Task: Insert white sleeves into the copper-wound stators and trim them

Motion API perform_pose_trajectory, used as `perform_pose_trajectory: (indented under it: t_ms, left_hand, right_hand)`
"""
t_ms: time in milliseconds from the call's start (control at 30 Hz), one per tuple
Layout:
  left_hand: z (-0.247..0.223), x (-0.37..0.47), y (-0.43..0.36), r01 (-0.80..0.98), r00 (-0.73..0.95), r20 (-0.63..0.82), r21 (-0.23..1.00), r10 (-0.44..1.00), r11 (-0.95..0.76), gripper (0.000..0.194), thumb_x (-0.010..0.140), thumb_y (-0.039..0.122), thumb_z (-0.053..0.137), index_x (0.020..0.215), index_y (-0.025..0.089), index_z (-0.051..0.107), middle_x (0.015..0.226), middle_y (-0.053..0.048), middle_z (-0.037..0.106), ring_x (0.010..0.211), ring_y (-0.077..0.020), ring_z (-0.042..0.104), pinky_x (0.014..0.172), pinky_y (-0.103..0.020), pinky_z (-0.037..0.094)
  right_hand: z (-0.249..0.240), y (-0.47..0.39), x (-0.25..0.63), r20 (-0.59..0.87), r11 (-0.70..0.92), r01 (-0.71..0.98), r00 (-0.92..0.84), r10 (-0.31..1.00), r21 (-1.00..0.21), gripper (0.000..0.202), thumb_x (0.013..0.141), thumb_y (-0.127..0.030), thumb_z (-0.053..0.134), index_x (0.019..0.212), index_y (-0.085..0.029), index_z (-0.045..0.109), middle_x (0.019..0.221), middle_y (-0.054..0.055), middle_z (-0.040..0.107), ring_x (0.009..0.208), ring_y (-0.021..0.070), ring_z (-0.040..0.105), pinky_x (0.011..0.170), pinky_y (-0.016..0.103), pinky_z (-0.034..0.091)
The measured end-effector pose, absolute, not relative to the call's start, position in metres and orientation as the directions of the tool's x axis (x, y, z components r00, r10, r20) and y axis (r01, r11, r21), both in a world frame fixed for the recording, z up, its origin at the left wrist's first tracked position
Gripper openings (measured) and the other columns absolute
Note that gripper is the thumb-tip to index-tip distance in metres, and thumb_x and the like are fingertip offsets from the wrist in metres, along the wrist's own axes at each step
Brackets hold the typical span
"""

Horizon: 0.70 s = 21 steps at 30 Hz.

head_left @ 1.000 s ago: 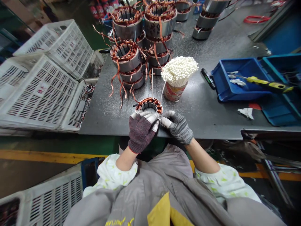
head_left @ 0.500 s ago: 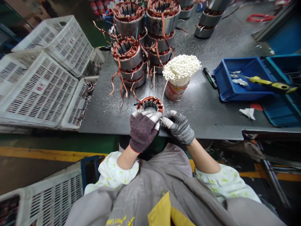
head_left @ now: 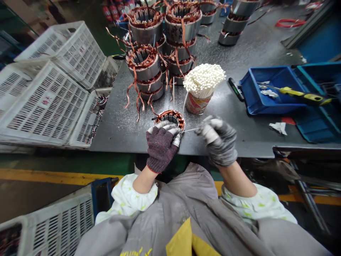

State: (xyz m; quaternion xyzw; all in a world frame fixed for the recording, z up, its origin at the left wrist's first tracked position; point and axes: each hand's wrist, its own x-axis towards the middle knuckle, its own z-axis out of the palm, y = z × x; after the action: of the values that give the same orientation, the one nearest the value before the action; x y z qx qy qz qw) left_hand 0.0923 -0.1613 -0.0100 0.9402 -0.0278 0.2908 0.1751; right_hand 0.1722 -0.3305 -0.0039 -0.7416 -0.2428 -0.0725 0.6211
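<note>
A small stator [head_left: 181, 122] with copper windings lies near the table's front edge. Over its near side is my left hand [head_left: 162, 145] in a dark purple glove with white-taped fingertips, closed on the ring. Two thin white cable ties stand up from the ring's far and right sides. Another white cable tie [head_left: 190, 129] runs taut sideways from the ring's near right side. Its far end is pinched in my right hand [head_left: 220, 140], gloved in grey with taped fingers and slightly blurred. Part of the stator is hidden under my left fingers.
Behind the ring stands a cup [head_left: 198, 104] packed with white cable ties. Stacked stators [head_left: 145, 67] with loose copper leads rise at the back. Blue bins [head_left: 274, 108], one with a yellow-handled screwdriver [head_left: 301, 94], sit at the right. White crates [head_left: 48, 103] stand left of the table.
My right hand has moved away to the right from the stator, drawing the cable tie out straight. My left hand stays on the ring.
</note>
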Motion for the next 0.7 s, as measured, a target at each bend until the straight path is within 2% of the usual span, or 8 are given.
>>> perform_pose_trajectory:
  t_ms: [67, 167, 233, 333, 400, 467, 533, 700]
  left_hand:
    - [-0.010, 0.092, -0.160, -0.159, 0.822, 0.567, 0.301, 0.042, -0.940, 0.015, 0.095, 0.030, 0.064, 0.108, 0.026, 0.071, 0.116, -0.003, 0.076, 0.125, -0.0251, 0.062, 0.108, -0.047, 0.039]
    - [-0.012, 0.090, -0.158, -0.185, 0.824, 0.567, 0.268, -0.001, -0.946, 0.018, 0.096, 0.027, 0.062, 0.112, 0.025, 0.069, 0.120, -0.005, 0.075, 0.127, -0.0256, 0.062, 0.108, -0.047, 0.039]
    - [-0.014, 0.087, -0.156, -0.198, 0.824, 0.566, 0.254, -0.020, -0.947, 0.020, 0.097, 0.026, 0.061, 0.115, 0.023, 0.067, 0.124, -0.005, 0.074, 0.129, -0.0251, 0.061, 0.110, -0.046, 0.039]
    - [-0.019, 0.084, -0.154, -0.183, 0.812, 0.584, 0.221, -0.020, -0.958, 0.019, 0.099, 0.024, 0.058, 0.115, 0.020, 0.065, 0.123, -0.008, 0.074, 0.132, -0.0250, 0.060, 0.112, -0.045, 0.039]
    - [-0.021, 0.084, -0.152, -0.179, 0.807, 0.589, 0.197, -0.029, -0.964, 0.017, 0.099, 0.023, 0.056, 0.113, 0.019, 0.065, 0.120, -0.009, 0.074, 0.130, -0.0261, 0.061, 0.111, -0.046, 0.039]
    - [-0.021, 0.085, -0.149, -0.198, 0.811, 0.583, 0.201, -0.045, -0.959, 0.017, 0.099, 0.023, 0.056, 0.112, 0.018, 0.065, 0.117, -0.010, 0.075, 0.127, -0.0259, 0.062, 0.109, -0.046, 0.040]
    - [-0.020, 0.086, -0.146, -0.232, 0.811, 0.582, 0.221, -0.063, -0.947, 0.015, 0.099, 0.024, 0.057, 0.111, 0.019, 0.066, 0.116, -0.008, 0.075, 0.125, -0.0246, 0.064, 0.108, -0.045, 0.041]
    - [-0.013, 0.083, -0.143, -0.388, 0.819, 0.540, 0.275, -0.193, -0.880, 0.016, 0.099, 0.027, 0.057, 0.110, 0.022, 0.067, 0.115, -0.006, 0.076, 0.122, -0.0239, 0.064, 0.105, -0.044, 0.044]
  right_hand:
    - [-0.004, -0.336, 0.177, 0.325, -0.070, 0.370, 0.880, 0.346, -0.926, 0.044, 0.099, -0.054, 0.043, 0.075, -0.023, 0.062, 0.078, 0.006, 0.066, 0.076, 0.0211, 0.063, 0.071, 0.037, 0.052]
    - [-0.004, -0.338, 0.185, 0.206, -0.135, 0.375, 0.735, 0.646, -0.917, 0.041, 0.091, -0.059, 0.058, 0.073, -0.022, 0.067, 0.071, 0.003, 0.066, 0.070, 0.0191, 0.061, 0.071, 0.035, 0.051]
    - [-0.004, -0.334, 0.186, 0.151, -0.128, 0.337, 0.686, 0.712, -0.933, 0.037, 0.087, -0.054, 0.066, 0.071, -0.021, 0.067, 0.072, 0.001, 0.066, 0.068, 0.0161, 0.059, 0.070, 0.032, 0.051]
    - [-0.005, -0.322, 0.181, 0.040, -0.037, 0.088, 0.738, 0.673, -0.995, 0.032, 0.087, -0.052, 0.067, 0.085, -0.021, 0.071, 0.081, 0.002, 0.068, 0.068, 0.0140, 0.060, 0.064, 0.028, 0.050]
    - [-0.009, -0.316, 0.172, -0.072, 0.053, -0.136, 0.770, 0.634, -0.989, 0.035, 0.087, -0.055, 0.066, 0.093, -0.021, 0.070, 0.071, -0.001, 0.063, 0.056, 0.0120, 0.053, 0.052, 0.025, 0.044]
    - [-0.015, -0.316, 0.160, -0.170, 0.098, -0.283, 0.781, 0.601, -0.954, 0.035, 0.087, -0.057, 0.065, 0.089, -0.022, 0.067, 0.057, -0.004, 0.052, 0.044, 0.0097, 0.041, 0.042, 0.024, 0.034]
    - [-0.018, -0.323, 0.148, -0.195, 0.073, -0.283, 0.803, 0.563, -0.956, 0.033, 0.086, -0.055, 0.068, 0.080, -0.023, 0.065, 0.055, -0.004, 0.051, 0.044, 0.0097, 0.039, 0.041, 0.025, 0.033]
    - [-0.004, -0.334, 0.144, -0.043, -0.087, -0.001, 0.873, 0.485, -0.996, 0.027, 0.085, -0.049, 0.070, 0.080, -0.022, 0.071, 0.075, 0.003, 0.070, 0.070, 0.0179, 0.064, 0.065, 0.031, 0.054]
